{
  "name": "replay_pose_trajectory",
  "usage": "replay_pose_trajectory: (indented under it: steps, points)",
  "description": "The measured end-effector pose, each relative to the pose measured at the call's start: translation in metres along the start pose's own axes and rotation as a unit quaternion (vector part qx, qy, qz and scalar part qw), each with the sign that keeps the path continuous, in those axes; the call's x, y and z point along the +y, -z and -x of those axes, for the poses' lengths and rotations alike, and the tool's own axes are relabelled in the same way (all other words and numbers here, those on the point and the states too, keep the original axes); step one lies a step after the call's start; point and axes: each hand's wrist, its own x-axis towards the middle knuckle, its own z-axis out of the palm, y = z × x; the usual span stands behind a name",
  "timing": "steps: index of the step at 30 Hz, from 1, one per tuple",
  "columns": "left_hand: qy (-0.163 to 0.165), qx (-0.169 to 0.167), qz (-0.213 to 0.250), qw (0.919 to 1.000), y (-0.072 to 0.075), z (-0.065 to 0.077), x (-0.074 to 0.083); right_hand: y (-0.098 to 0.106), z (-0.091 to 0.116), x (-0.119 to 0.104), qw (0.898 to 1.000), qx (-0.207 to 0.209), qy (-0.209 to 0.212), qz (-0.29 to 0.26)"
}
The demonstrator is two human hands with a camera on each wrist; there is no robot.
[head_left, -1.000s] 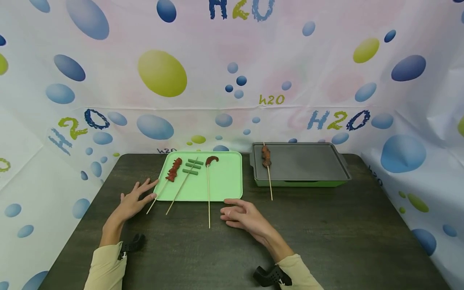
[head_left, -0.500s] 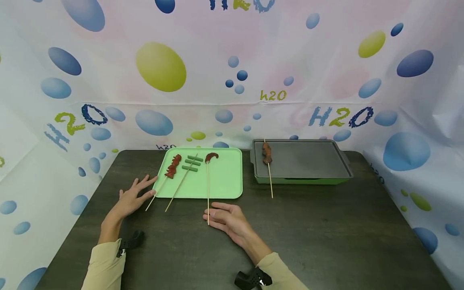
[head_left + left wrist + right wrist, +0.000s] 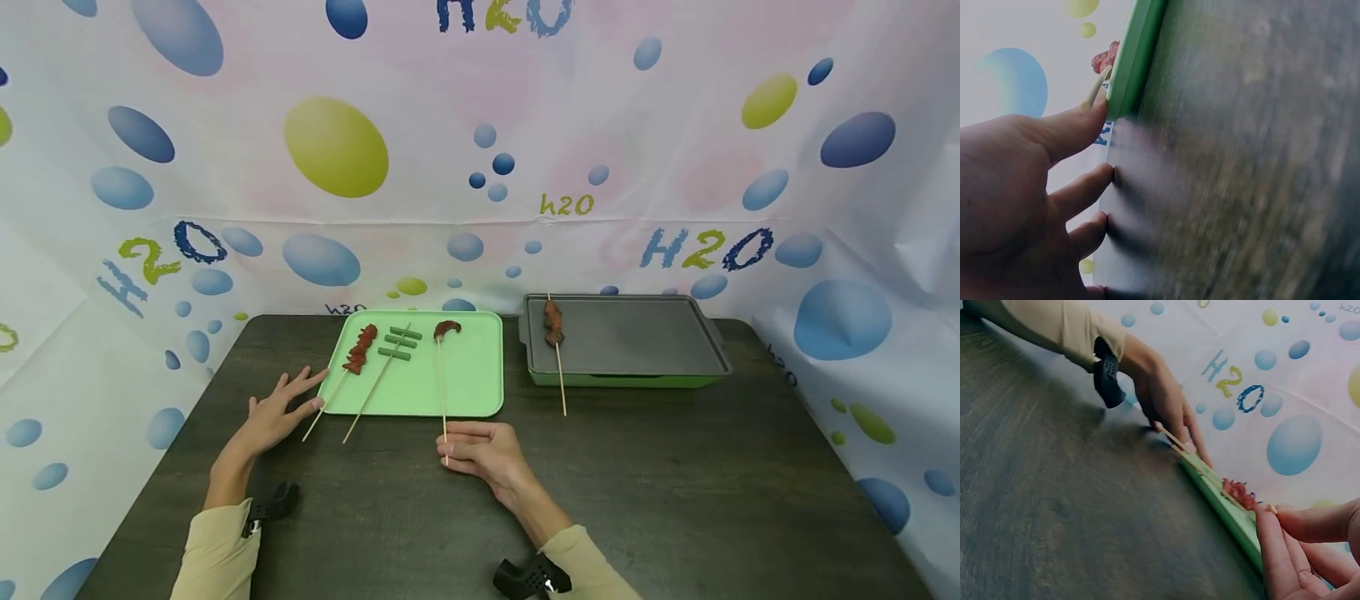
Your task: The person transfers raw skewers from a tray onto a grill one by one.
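My right hand (image 3: 491, 454) pinches the lower stick of a skewer between thumb and fingers. That skewer (image 3: 442, 379) carries a dark red curled piece, like an octopus tentacle, which is over the light green tray (image 3: 480, 371). In the right wrist view, the stick's end (image 3: 1272, 509) shows between thumb and forefinger. My left hand (image 3: 270, 421) lies with fingers spread at the tray's left edge; in the left wrist view its thumb (image 3: 1079, 131) touches the tray's corner. Beside it on the tray are a skewer of red pieces (image 3: 358, 353) and a skewer of green sticks (image 3: 395, 353).
A grey griddle plate (image 3: 637, 337) on a green base stands right of the tray. One skewer of brown pieces (image 3: 553, 323) lies on its left part, its stick overhanging the front edge. A printed sheet (image 3: 480, 100) hangs behind the dark table (image 3: 675, 483).
My right hand has come left to the tentacle skewer and taken hold of its stick. The skewer has since shifted slightly right. The left hand stays at the tray's edge.
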Motion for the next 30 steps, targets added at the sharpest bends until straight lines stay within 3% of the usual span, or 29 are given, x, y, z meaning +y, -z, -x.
replay_pose_trajectory:
  steps: [17, 30]
  points:
    - [0.000, 0.004, 0.004, 1.0000, -0.002, -0.001, 0.002, 0.034, 0.043, -0.051, 1.000, -0.019, 0.003, 0.013]
    - [-0.011, 0.009, 0.009, 0.9999, 0.000, 0.005, 0.002, 0.092, 0.066, -0.086, 0.998, -0.006, 0.028, 0.065]
